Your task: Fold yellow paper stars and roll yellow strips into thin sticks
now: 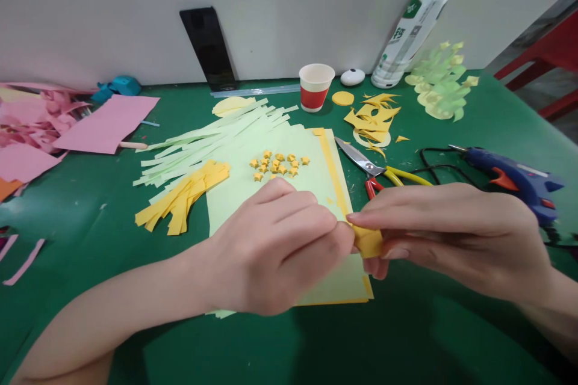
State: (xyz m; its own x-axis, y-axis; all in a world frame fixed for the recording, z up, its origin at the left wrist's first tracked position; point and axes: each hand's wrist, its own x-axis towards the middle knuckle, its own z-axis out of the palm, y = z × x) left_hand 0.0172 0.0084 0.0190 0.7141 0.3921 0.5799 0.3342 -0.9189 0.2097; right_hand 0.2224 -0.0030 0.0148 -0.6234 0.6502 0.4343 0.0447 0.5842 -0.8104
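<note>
A yellow paper strip (369, 242) is held between my two hands, above the near right part of the pale green paper sheets (280, 210). My left hand (275, 240) is closed, its fingertips pinching the strip's left end. From the right, my right hand (447, 222) grips the strip between thumb and fingers. The part inside my left fingers is hidden. Just beyond my left hand, several small yellow paper stars (280, 165) lie on the green sheets. To their left is a fanned pile of yellow paper strips (185, 195).
Pale green strips (217, 138) lie behind the yellow pile. Scissors (365, 162), a blue glue gun (515, 177) and its cord are beyond my right hand. A paper cup (315, 89), bottle (410, 30) and phone (208, 48) stand by the wall. Pink paper (111, 123) lies left.
</note>
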